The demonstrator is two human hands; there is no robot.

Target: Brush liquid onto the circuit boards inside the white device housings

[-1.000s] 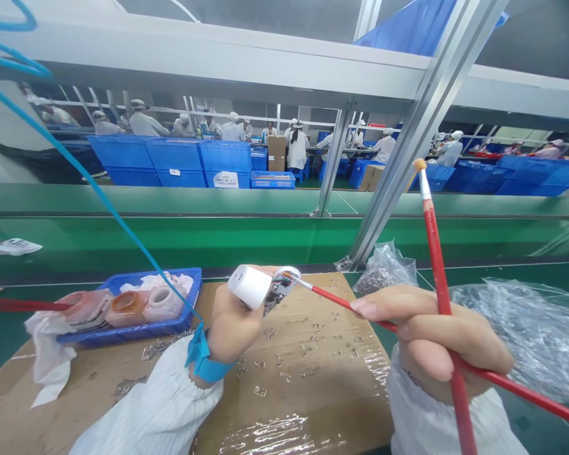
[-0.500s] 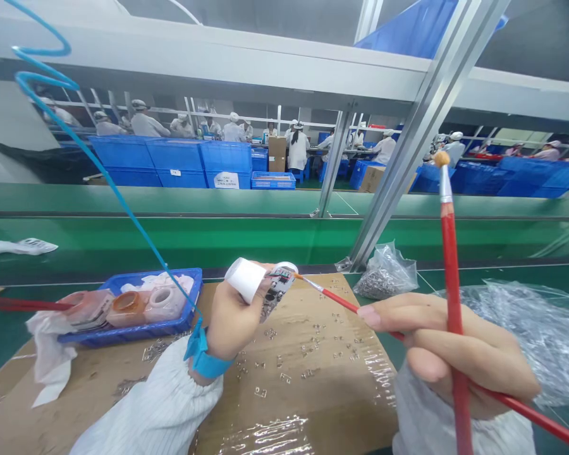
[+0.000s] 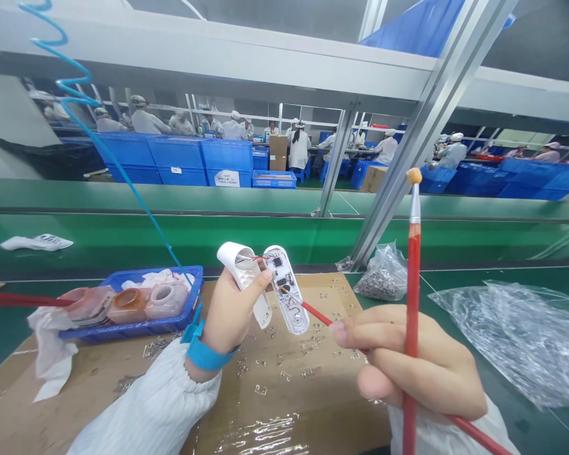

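Your left hand point(image 3: 230, 313) is closed round a smooth white oblong plastic casing point(image 3: 265, 287), split open; your right hand point(image 3: 408, 366) is fisted on two slim red-handled brushes point(image 3: 412, 253), one tip at the casing.

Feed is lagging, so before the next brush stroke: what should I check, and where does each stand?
1. Left hand grips case: ok.
2. Case open, board exposed: ok.
3. Right hand holds thin brush: ok.
4. Thin brush tip at board: ok.
5. Tip actually touching: cannot tell.
6. Upright brush clear of case: ok.
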